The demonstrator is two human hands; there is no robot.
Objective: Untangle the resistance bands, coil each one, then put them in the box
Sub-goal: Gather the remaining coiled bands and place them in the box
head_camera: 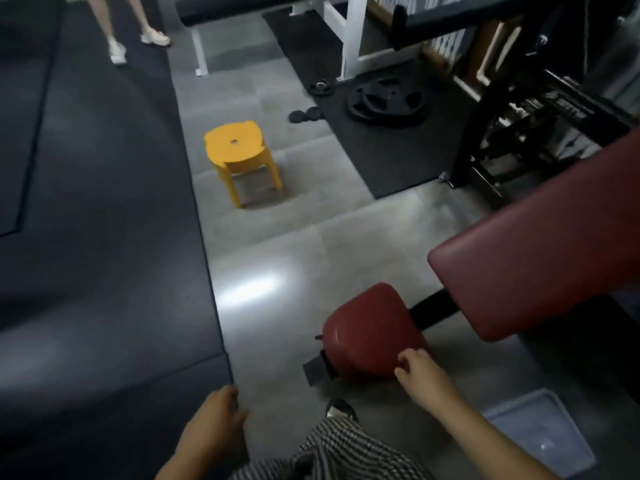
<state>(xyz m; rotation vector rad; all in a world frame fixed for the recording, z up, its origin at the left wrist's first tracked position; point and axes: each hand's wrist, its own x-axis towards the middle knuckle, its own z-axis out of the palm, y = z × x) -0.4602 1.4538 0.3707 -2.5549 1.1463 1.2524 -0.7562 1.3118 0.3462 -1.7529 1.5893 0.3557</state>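
Note:
No resistance bands show in the head view. A translucent plastic box [543, 433] sits on the grey floor at the lower right, and it looks empty. My right hand [420, 370] reaches forward and its fingers touch the near edge of the small dark-red bench seat pad [370, 330]; it holds nothing. My left hand [216, 422] hangs low at the bottom centre, fingers loosely curled, nothing in it. My checked trouser leg and a shoe show between the hands.
A long dark-red bench back pad [540, 258] slants up to the right. A yellow plastic stool [242, 161] stands ahead on the grey floor. Black mats lie at left. Weight plates [386, 100], a white rack and black machines fill the back right. Another person's legs [128, 32] stand top left.

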